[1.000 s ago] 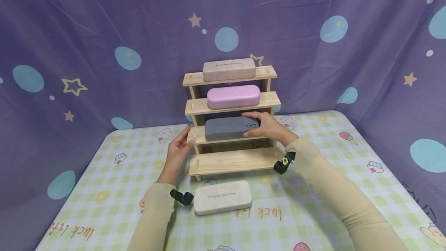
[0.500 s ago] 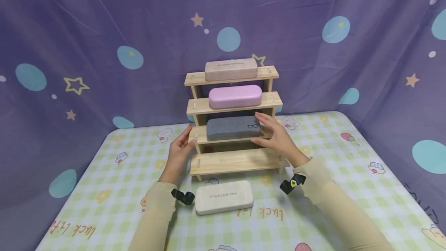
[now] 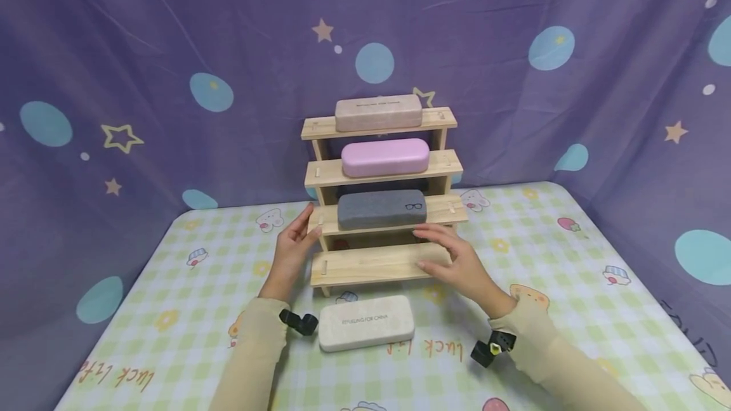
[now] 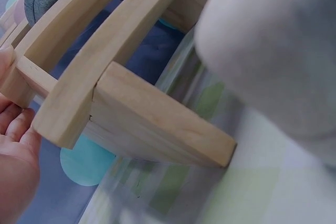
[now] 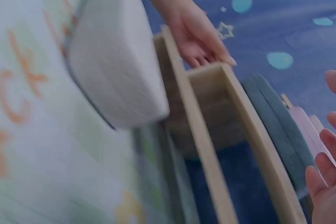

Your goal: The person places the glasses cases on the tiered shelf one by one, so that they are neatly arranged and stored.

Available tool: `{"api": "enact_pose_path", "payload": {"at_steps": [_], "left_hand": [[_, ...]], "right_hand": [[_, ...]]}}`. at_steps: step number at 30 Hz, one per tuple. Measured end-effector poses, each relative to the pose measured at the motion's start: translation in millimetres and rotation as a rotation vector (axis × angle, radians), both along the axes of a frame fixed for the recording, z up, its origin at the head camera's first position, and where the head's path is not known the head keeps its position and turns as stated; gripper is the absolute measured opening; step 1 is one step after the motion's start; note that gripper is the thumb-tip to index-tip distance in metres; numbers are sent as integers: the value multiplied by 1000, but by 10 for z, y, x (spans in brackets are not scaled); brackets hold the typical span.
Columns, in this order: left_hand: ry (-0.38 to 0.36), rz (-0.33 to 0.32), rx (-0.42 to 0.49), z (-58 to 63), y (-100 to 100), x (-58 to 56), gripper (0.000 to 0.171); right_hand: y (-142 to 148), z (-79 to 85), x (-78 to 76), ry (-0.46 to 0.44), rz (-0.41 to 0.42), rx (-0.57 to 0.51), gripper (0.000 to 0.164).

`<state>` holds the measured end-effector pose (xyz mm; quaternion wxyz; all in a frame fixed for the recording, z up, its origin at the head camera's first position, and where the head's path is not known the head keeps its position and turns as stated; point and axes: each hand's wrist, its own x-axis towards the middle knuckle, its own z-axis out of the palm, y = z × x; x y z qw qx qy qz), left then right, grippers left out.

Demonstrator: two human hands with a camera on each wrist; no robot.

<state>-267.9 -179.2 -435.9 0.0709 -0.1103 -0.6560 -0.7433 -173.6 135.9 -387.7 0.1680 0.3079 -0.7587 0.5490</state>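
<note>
A four-step wooden display shelf [image 3: 371, 266] stands on the table. My left hand [image 3: 290, 255] holds the left end of its second step from the bottom, thumb at the front edge. On that step lies a grey glasses case [image 3: 379, 209] with a small spectacles mark. My right hand [image 3: 459, 265] hovers before the right part of the lowest step, fingers spread and holding nothing; the right wrist view shows part of its fingers [image 5: 328, 153]. A white glasses case [image 3: 365, 323] with printed lettering lies flat on the cloth in front of the shelf.
A pink glasses case [image 3: 385, 157] sits on the step above the grey one, and a beige case [image 3: 378, 113] on the top step. A checked tablecloth [image 3: 200, 309] covers the table. A purple patterned curtain [image 3: 457, 81] hangs close behind.
My right hand has let go of the grey glasses case and moved down and toward me, to before the lowest step. The grey case stays on its step; my left hand keeps its place.
</note>
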Motion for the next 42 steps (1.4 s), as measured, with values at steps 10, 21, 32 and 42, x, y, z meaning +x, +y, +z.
{"api": "enact_pose_path", "payload": {"at_steps": [10, 21, 32, 42], "left_hand": [[-2, -2, -2, 1, 8, 1, 58], [-15, 8, -2, 15, -7, 17, 57], [-18, 3, 8, 18, -6, 29, 58], [-8, -11, 14, 29, 7, 19, 58]], "right_hand": [[-141, -564, 110, -189, 196, 71, 48], [-277, -867, 157, -530, 337, -31, 43], [-322, -924, 158, -646, 332, 5, 59], [-318, -943, 160, -658, 362, 97, 80]]}}
